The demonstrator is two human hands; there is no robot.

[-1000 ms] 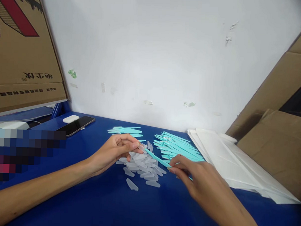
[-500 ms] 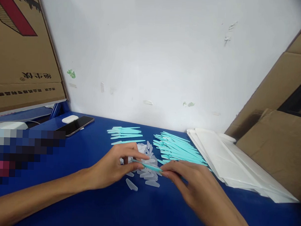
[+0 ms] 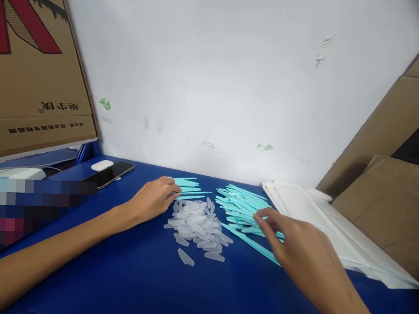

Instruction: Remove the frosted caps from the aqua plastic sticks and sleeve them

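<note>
My left hand (image 3: 156,196) is closed on the end of a thin turquoise stick (image 3: 196,193), over the smaller group of turquoise sticks (image 3: 186,182) at the back. At the right, my right hand (image 3: 285,233) is over the larger pile of turquoise sticks (image 3: 242,204), thumb and forefinger close together at one of them; whether it grips that stick is unclear. Between the hands lies a heap of translucent white caps (image 3: 193,220), with a single cap (image 3: 186,257) apart at its front.
The blue table (image 3: 150,283) meets a white wall. A phone (image 3: 116,172) and a white case (image 3: 102,165) lie back left, near a cardboard box (image 3: 36,87). White flat bags (image 3: 317,220) and cardboard (image 3: 379,204) stand at the right.
My hands have moved apart from above the caps, where both held one turquoise stick. The left went back to the small group with a stick, the right to the large pile.
</note>
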